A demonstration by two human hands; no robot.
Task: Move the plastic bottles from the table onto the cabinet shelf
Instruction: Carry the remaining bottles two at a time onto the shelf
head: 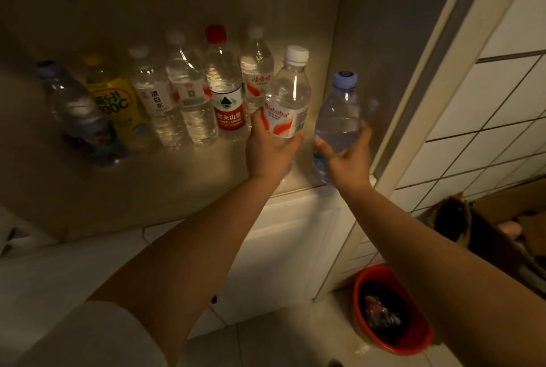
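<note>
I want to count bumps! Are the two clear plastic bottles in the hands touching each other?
Apart. The head view shows shelf between the white-capped bottle and the blue-capped bottle.

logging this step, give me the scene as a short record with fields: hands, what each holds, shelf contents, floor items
left hand: left hand wrapped around the Wahaha bottle, white cap, upright
right hand: right hand gripping the blue-capped bottle, upright, at the shelf's right end
shelf: cabinet shelf already carries a row of six bottles, among them a red-capped bottle and a yellow bottle
contact with shelf: cannot tell whether the two held bottles rest on it yet
floor: red bin at lower right
</note>
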